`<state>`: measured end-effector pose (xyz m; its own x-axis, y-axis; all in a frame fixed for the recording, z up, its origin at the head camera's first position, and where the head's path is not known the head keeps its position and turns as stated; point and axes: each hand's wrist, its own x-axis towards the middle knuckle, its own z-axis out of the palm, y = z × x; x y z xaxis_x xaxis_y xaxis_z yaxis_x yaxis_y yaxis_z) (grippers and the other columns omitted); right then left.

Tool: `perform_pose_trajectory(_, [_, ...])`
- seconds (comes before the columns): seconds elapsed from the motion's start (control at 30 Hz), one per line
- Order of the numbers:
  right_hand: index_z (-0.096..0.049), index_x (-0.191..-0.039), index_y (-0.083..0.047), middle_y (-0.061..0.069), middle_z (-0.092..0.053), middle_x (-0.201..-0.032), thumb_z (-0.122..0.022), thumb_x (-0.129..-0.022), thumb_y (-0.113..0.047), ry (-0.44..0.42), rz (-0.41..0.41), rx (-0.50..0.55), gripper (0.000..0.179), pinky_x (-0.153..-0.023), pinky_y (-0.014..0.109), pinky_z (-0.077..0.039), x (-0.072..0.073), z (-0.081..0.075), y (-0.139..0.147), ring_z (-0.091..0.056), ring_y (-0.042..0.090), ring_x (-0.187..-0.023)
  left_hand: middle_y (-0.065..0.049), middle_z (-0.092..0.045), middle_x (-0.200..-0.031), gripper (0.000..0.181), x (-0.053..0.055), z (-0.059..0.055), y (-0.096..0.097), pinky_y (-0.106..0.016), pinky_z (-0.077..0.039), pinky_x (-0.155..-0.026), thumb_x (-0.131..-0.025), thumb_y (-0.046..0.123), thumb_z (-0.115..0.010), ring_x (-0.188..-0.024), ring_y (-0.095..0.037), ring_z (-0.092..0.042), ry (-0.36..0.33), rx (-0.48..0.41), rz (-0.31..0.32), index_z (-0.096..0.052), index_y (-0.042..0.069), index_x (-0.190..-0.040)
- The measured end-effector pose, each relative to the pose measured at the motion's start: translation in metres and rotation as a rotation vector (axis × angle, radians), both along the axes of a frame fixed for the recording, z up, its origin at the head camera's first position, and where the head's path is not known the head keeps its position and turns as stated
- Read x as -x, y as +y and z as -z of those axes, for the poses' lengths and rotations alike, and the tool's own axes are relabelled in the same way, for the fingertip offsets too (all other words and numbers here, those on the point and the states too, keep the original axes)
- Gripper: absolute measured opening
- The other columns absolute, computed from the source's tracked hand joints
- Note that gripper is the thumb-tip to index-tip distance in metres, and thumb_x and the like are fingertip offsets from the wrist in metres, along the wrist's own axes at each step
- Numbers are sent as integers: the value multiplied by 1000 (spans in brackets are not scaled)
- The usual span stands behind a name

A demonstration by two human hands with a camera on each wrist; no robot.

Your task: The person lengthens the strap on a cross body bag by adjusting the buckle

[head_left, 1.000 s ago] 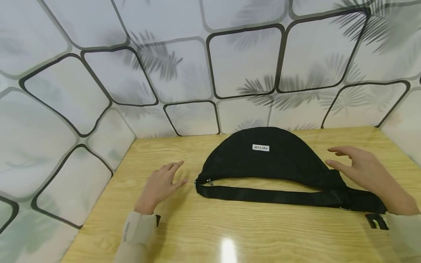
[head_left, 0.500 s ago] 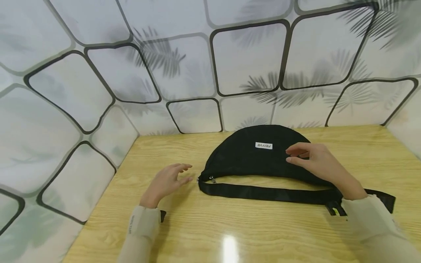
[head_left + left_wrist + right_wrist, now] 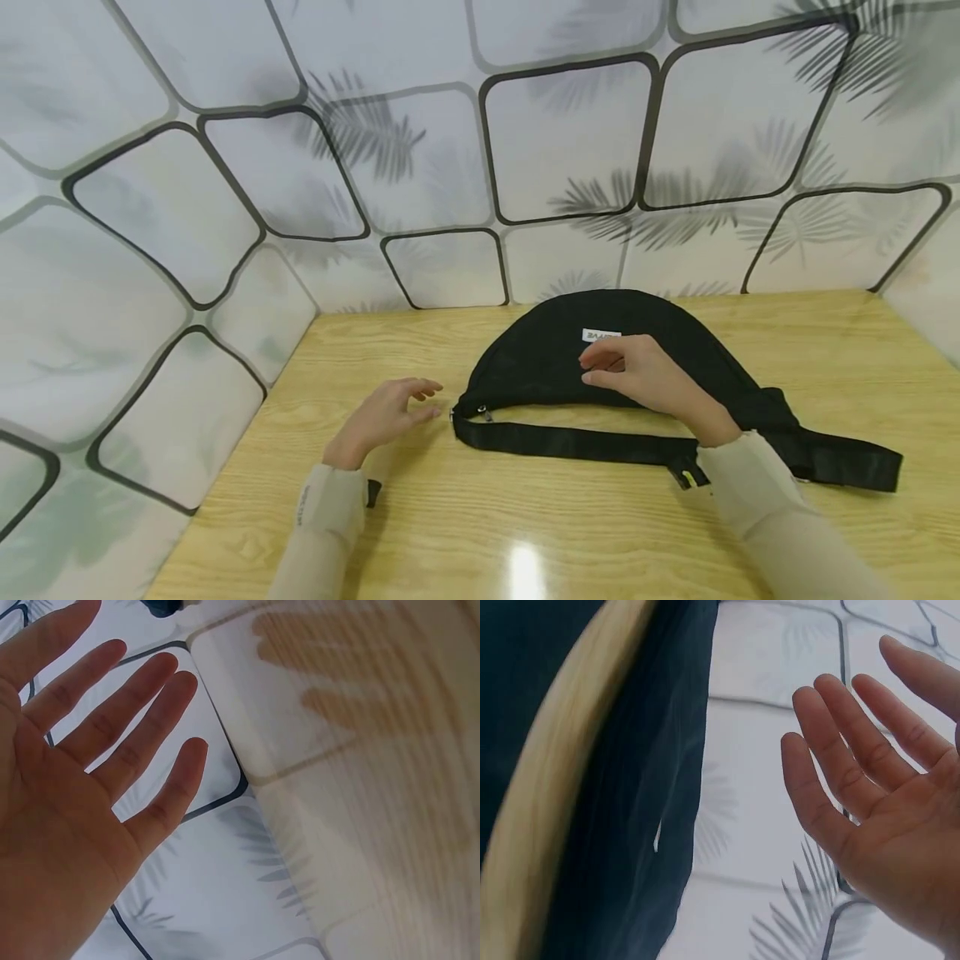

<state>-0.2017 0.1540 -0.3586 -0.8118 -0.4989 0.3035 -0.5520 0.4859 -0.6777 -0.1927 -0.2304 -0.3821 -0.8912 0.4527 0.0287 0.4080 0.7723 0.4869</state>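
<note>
At nine o'clock of the bag, the left hand is held raised, fingers loosely extended; over the bag, the right hand likewise. Both grips are released. Bag is laid on table extending toward six; its curved edge is backed by wall at twelve.

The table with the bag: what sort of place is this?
Probably an indoor work corner: a yellowish wood-grain table, pale leaf-patterned walls and a black half-moon fabric bag.

Upside-down "…YVE" label on black bag
</note>
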Motion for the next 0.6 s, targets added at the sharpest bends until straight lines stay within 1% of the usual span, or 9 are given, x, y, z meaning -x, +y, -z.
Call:
perform_pose_trajectory(0.13, [-72, -106, 2, 5, -72, -98, -74, -93, -7, -22, -59, 12, 16, -76, 35, -56, 4, 5, -15, -68, 19, -86, -20, -68, -121, 34, 4, 4, -1, -49, -53, -88, -97, 12, -70, -107, -34, -65, -18, -38, 21, -66, -4, -128])
perform_pose_trajectory(0.33, [-72, -107, 3, 2, -72, -95, -74, -93, -6, -109, -102, 24, 16, -72, 32, -55, 7, 11, -37, -67, 17, -84, -19, -69, -119, 33, 7, 7, -3, -47, -54, -86, -98, 13, -70, -106, -34, -66, -36, -72, 52, -67, -4, -126])
perform_pose_trajectory(0.47, [-72, -106, 3, 3, -72, -95, -73, -93, -5, -134, -146, 28, 15, -71, 32, -55, 8, 13, -52, -68, 16, -84, -18, -69, -119, 32, 9, 7, -4, -46, -54, -86, -98, 12, -69, -104, -32, -67, -63, -106, 58, -67, -3, -126])
perform_pose_trajectory(0.6, [-72, -105, 3, 8, -72, -97, -73, -93, -4, -137, -190, 20, 14, -74, 31, -55, 8, 16, -64, -68, 16, -85, -18, -69, -118, 32, 10, 6, -5, -49, -53, -88, -99, 12, -68, -103, -31, -67, -97, -136, 65, -66, -4, -127])
